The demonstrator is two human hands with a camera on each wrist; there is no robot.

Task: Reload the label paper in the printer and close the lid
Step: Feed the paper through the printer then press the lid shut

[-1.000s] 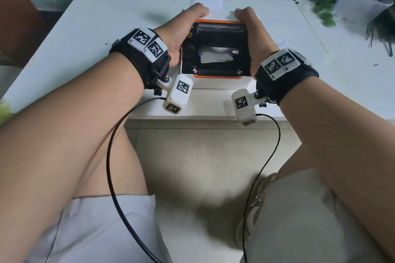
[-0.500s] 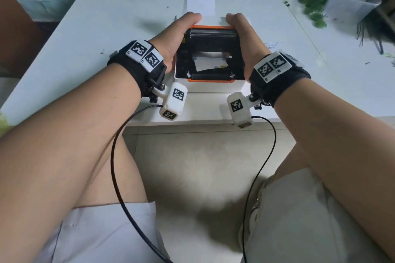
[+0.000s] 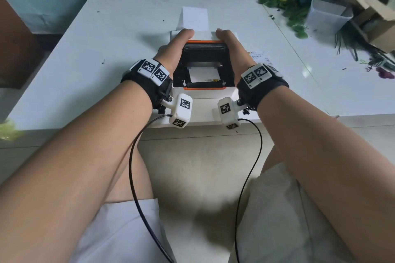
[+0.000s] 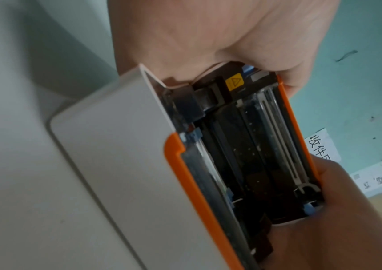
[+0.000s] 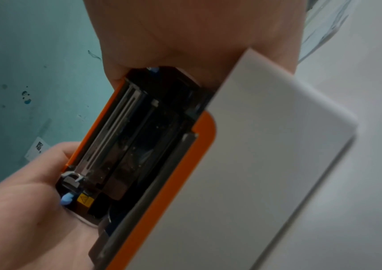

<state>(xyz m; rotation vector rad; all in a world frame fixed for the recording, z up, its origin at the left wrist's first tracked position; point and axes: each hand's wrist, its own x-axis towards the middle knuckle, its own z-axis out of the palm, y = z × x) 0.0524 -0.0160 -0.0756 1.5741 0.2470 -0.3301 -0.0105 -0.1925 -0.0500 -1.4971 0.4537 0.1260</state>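
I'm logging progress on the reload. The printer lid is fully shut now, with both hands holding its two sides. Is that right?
Not quite. The lid is open: the head view shows the black inside of the printer and white label paper in it. The left hand and right hand do hold the lid's two sides.

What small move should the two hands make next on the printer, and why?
Probably press the orange-rimmed lid down until it shuts. Both the left hand and the right hand hold its sides, it is tilted over the white label printer, and white label paper already lies inside the open bay.
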